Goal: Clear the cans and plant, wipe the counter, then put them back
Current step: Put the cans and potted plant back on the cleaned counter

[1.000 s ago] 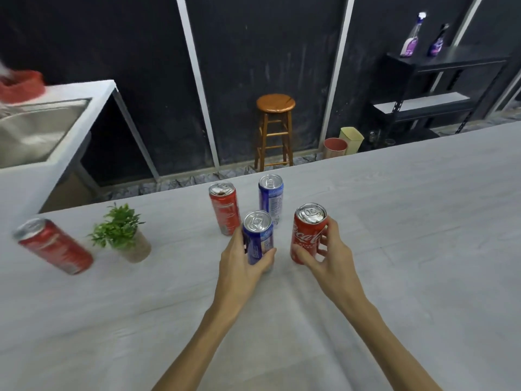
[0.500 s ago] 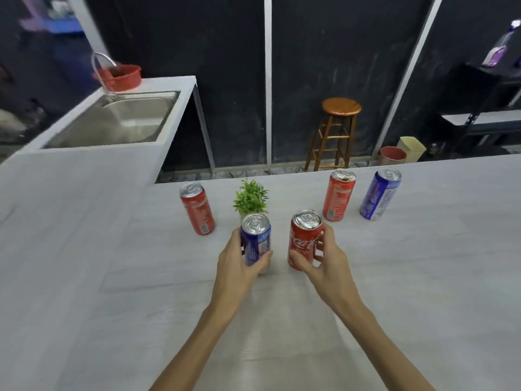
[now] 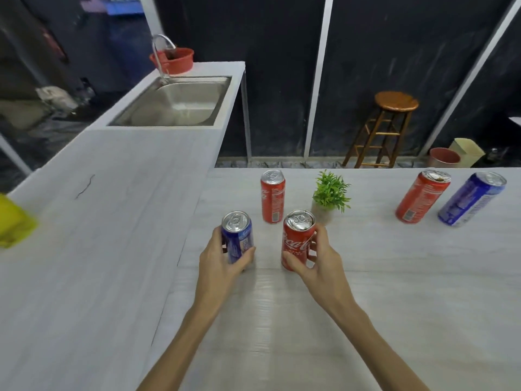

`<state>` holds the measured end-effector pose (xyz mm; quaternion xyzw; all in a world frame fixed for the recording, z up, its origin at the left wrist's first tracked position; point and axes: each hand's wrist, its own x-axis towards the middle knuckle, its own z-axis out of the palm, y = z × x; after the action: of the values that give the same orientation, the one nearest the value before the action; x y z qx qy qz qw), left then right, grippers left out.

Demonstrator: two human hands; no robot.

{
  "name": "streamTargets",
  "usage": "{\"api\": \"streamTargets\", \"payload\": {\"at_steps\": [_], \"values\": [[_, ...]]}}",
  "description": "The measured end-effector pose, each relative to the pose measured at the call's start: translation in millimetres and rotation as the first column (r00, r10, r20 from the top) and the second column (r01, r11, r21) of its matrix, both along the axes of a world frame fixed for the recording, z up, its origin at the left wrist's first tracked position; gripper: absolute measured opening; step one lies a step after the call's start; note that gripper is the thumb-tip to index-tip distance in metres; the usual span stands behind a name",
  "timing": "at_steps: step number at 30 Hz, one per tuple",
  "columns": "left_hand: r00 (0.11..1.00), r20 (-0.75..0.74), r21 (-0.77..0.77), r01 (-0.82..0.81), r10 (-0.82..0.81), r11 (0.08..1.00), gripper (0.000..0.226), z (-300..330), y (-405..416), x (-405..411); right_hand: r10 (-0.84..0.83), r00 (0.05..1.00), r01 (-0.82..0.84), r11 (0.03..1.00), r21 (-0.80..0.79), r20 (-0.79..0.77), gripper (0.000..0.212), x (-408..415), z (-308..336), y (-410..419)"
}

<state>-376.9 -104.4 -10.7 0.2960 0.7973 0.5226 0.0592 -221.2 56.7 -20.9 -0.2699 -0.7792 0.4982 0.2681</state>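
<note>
The left hand grips a blue can, fingers curled round its far side and thumb across the near side. The right hand grips a red Coca-Cola can the same way, thumb low on the front and fingers wrapped behind. Both cans stand upright and near each other over the pale wood-grain counter; whether their bases touch the surface cannot be told.

Just beyond the held cans stands a second red can, upright on the counter. Beside it, to the right, sits the small green plant in a pale pot, its base partly hidden behind the Coca-Cola can. Well apart to the right, near the counter's far edge, stand a third red can and, just beside it, a tall blue can; both look tilted in the wide-angle view.

The counter runs on to the left, where a steel sink is set into it with a curved tap and a red basin behind it. A blurred yellow object sits at the left edge of the view. On the floor past the counter stand a wooden stool, a red bucket and a cream bin against the dark wall.
</note>
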Motion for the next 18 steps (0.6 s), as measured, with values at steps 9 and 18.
{"api": "streamTargets", "payload": {"at_steps": [9, 18], "values": [[0.998, 0.048, 0.040, -0.046, 0.044, 0.998, 0.048, -1, -44, -31, 0.028, 0.999, -0.028, 1.000, -0.004, 0.017, 0.076, -28, -4, -27], [0.999, 0.038, 0.036, -0.038, 0.037, 0.999, 0.047, -6, -56, -41, 0.011, 0.999, -0.011, 1.000, 0.005, 0.039, 0.079, -39, -7, -33]]}}
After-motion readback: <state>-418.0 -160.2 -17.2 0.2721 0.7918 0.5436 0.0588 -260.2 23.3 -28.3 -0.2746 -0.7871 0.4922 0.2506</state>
